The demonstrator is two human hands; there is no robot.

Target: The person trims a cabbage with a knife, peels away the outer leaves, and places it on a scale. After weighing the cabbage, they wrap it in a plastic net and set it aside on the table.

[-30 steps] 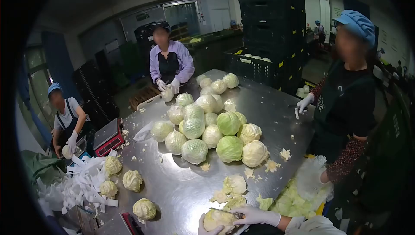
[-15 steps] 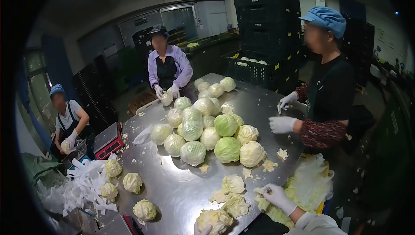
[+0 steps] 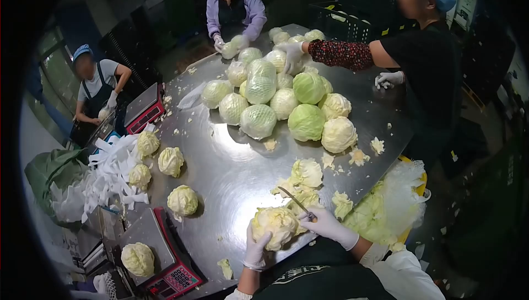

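Cabbage (image 3: 274,226) sitting at the near edge of the steel table (image 3: 231,162), left hand (image 3: 255,247) cupping its side, right hand (image 3: 326,225) gripping a knife (image 3: 293,201) just above it, loose leaves (image 3: 303,181) lying right behind, a coworker's gloved hand (image 3: 290,54) reaching into the far pile (image 3: 275,96).

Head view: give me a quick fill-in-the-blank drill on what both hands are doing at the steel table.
1. The left hand steadies a ____ at the table's near edge.
2. The right hand grips a ____ whose blade points away from the person.
3. Both hands wear white ____.
4. On the red scale lies one ____.

Missing words: cabbage; knife; gloves; cabbage
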